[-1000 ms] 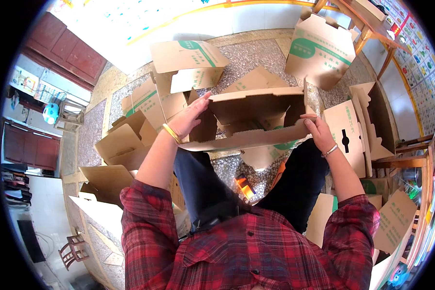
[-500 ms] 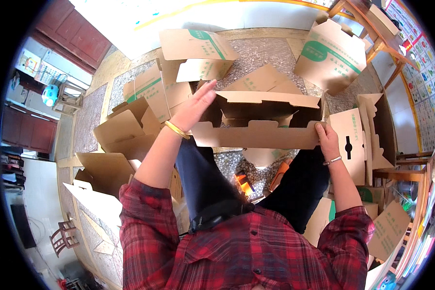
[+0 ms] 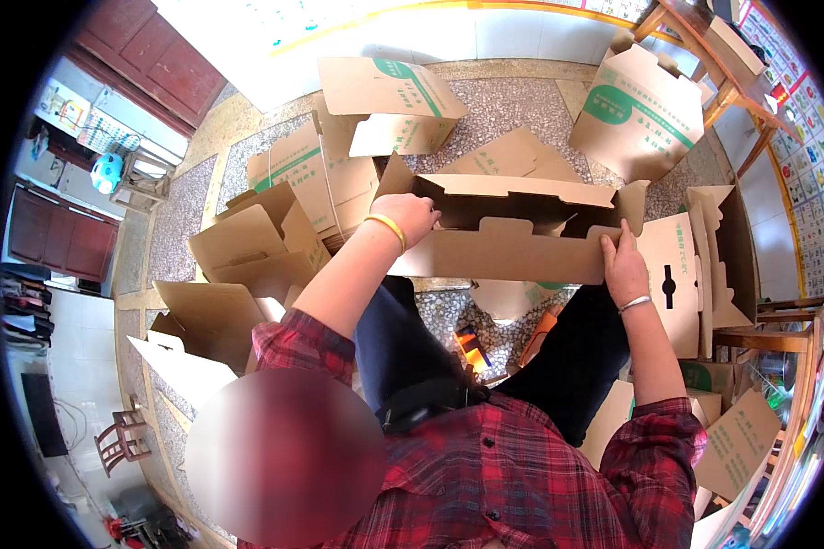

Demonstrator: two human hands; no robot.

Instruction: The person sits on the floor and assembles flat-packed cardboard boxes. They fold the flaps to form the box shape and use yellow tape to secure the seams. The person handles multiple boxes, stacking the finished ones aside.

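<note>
A long brown cardboard box (image 3: pixel 504 253) lies across in front of my knees, its top open and its dark inside showing. At its left end my left hand (image 3: pixel 407 220) is closed over the near wall's upper edge, the fingertips dipping inside. My right hand (image 3: pixel 624 267) grips the near right corner, thumb and fingers along the edge. A small flap stands up at each end of the box. Below it, between my legs, sits an orange and black object (image 3: pixel 471 349) whose kind I cannot make out.
Folded-open cartons (image 3: pixel 256 238) crowd the floor on the left. A closed carton with green print (image 3: pixel 638 114) stands at the far right. Upright cardboard with a keyhole-shaped slot (image 3: pixel 673 274) is right of my hand. Wooden furniture (image 3: pixel 778 339) lines the right side.
My left hand, flat and stretched beside the box's left end before, now curls over its near edge. The end flaps now stand up. My right hand stays at the right corner.
</note>
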